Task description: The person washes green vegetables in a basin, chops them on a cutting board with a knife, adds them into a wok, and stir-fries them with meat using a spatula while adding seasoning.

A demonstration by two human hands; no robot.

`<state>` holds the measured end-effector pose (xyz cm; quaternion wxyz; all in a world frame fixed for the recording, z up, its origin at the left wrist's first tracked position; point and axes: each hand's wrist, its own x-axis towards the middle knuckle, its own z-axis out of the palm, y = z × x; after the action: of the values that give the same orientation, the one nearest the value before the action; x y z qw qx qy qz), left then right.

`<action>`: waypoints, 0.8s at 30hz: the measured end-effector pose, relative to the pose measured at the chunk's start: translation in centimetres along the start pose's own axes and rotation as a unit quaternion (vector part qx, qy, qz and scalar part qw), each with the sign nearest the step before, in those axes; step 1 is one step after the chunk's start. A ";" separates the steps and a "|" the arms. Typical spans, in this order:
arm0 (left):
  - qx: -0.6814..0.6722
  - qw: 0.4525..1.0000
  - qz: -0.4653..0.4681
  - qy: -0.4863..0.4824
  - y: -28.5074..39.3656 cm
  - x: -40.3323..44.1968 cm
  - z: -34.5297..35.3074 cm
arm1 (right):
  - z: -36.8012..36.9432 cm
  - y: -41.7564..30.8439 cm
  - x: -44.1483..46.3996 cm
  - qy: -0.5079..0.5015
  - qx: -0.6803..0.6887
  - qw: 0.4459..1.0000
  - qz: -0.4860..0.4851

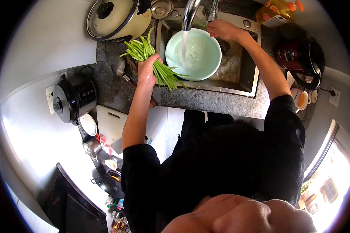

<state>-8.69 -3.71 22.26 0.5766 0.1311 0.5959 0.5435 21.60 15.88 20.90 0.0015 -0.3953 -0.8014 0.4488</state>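
Observation:
A bunch of long green stalks (166, 76) is gripped in my left hand (147, 69), which is closed around it over the counter, left of the sink. Water runs from the faucet (189, 16) into a pale green bowl (208, 58) that sits in the metal sink (250, 79). My right hand (221, 29) is closed above the bowl's upper right rim, beside the faucet. A thin green stalk (200, 25) sticks out from its fingers toward the faucet.
A lidded pot (138, 25) stands at the upper left, with a ladle (118, 66) below it. A black cooker (83, 95) is farther left. Right of the sink are a dark red kettle (293, 56), an orange bottle (276, 13) and a cup (299, 99).

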 end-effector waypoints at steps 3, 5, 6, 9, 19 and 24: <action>0.003 1.000 0.004 -0.004 0.1 -0.5 0.1 | -0.8 -0.3 0.6 0.040 -0.006 0.994 -0.097; 0.011 1.000 0.004 -0.009 -0.2 -1.0 -0.2 | -1.7 -3.3 -0.5 0.080 0.099 0.992 -0.013; 0.009 1.000 0.005 -0.010 -0.4 -1.0 -0.3 | -1.6 -3.0 -0.3 0.079 0.100 0.992 -0.013; 0.006 1.000 -0.003 0.009 -0.6 -1.5 -0.3 | 0.4 -1.6 0.7 -0.003 0.130 0.991 -0.029; -0.025 0.994 0.006 0.105 -1.0 -3.9 -1.6 | 29.4 6.9 5.3 -0.192 -0.273 0.943 -0.008; -0.021 0.993 0.001 0.119 -0.2 -6.9 -3.2 | 30.3 9.4 4.4 -0.162 -0.215 0.963 -0.004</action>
<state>-9.16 -10.82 25.01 0.5036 0.0541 0.6482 0.5687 13.70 -0.36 -5.50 -0.2112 -0.3052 -0.8703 0.3238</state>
